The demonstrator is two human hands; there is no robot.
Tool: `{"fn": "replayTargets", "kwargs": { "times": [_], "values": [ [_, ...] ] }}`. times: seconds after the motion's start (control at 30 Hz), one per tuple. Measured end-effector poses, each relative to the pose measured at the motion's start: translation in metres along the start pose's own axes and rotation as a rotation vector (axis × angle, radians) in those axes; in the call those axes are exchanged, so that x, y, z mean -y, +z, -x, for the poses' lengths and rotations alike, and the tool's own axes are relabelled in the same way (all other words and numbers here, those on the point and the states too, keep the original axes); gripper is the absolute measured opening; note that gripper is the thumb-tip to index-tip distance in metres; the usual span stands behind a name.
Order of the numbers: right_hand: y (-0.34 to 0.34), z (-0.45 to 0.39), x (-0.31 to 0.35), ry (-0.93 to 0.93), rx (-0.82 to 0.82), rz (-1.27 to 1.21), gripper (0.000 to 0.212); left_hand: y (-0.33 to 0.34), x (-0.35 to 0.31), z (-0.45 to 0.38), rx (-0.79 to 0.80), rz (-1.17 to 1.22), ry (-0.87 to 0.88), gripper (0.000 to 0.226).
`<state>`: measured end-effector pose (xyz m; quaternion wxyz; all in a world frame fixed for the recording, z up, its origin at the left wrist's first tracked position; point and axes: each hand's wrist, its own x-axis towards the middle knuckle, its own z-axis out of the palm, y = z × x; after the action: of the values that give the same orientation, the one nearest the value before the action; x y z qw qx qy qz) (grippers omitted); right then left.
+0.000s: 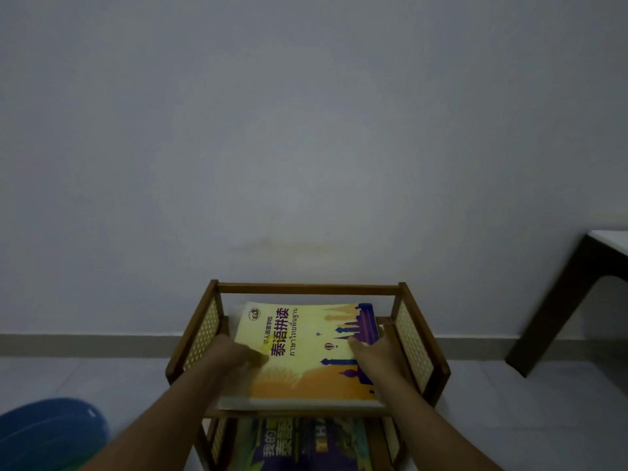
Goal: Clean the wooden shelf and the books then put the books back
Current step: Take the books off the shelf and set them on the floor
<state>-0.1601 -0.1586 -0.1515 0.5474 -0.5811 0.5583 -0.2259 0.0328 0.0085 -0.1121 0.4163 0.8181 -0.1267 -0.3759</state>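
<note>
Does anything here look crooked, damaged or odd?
Nothing looks damaged or spilled. The yellow book lies flat on the shelf's top tier, roughly square to the frame, with the left hand and right hand on its sides. One oddity: a faint yellowish stain on the wall above.
</note>
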Motion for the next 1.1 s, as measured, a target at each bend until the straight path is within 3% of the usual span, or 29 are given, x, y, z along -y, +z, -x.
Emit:
{"fn": "replayTargets", "kwargs": {
  "times": [0.27, 0.47, 0.57, 0.73, 0.87, 1.1],
  "values": [
    [-0.013, 0.021, 0.0, -0.112, 0.06, -0.176, 0.043, -0.019, 0.012, 0.008, 0.081, 0.025, 0.168, 0.045],
    [-0.043, 0.078, -0.018, -0.169, 0.094, -0.217, 0.032, -0.014, 0.035, 0.061, 0.072, 0.055, 0.294, 0.047],
    [-0.059, 0.106, -0.034, -0.163, 0.115, -0.254, 0.038, -0.012, 0.052, 0.089, 0.081, 0.068, 0.335, 0.06],
    [-0.08, 0.147, -0.079, -0.121, 0.171, -0.182, 0.035, -0.004, 0.097, 0.139, 0.094, 0.044, 0.324, 0.064],
    [-0.083, 0.174, -0.127, -0.114, 0.243, -0.092, 0.028, 0.012, 0.147, 0.173, 0.073, -0.076, 0.23, 0.032],
    [-0.063, 0.173, -0.204, -0.09, 0.346, 0.15, 0.026, 0.04, 0.233, 0.146, 0.072, -0.225, 0.062, 0.042]
  ]
}}
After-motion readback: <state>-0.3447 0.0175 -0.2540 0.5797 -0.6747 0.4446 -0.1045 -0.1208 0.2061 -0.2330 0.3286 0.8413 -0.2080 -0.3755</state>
